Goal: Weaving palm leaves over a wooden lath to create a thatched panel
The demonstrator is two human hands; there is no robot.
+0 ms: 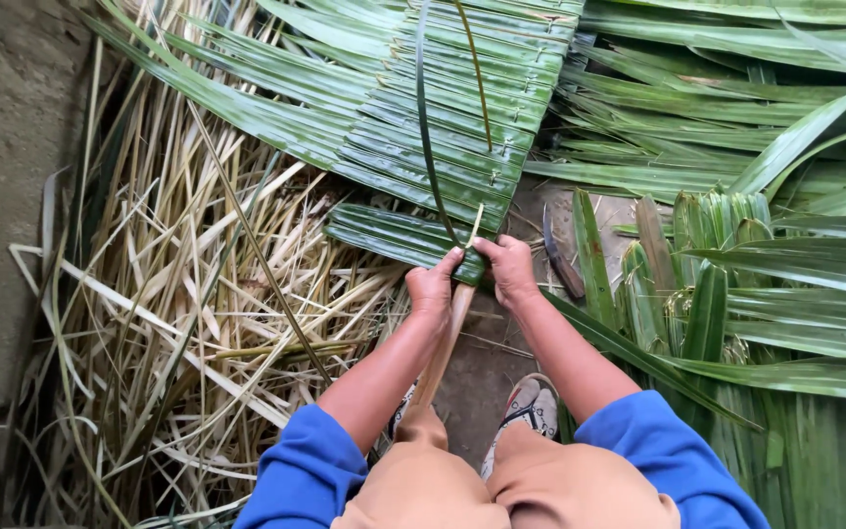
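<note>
Hands, left (432, 289) and right (509, 266), grip closed on glossy green pleated palm-leaf panel (413, 147).

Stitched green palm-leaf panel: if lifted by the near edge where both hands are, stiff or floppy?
The panel would probably sag: its thin overlapping leaflets look flexible, and a loose strip already arcs freely. The left hand and right hand pinch its edge. Likely light for its size.

Woven panel (443, 118): fresh green palm leaf, smooth, slightly glossy. Dry straw heap (178, 294): pale, matt, brittle-looking. Ground (2, 147): rough, matt earth. Sleeves (305, 470): blue cloth.
</note>
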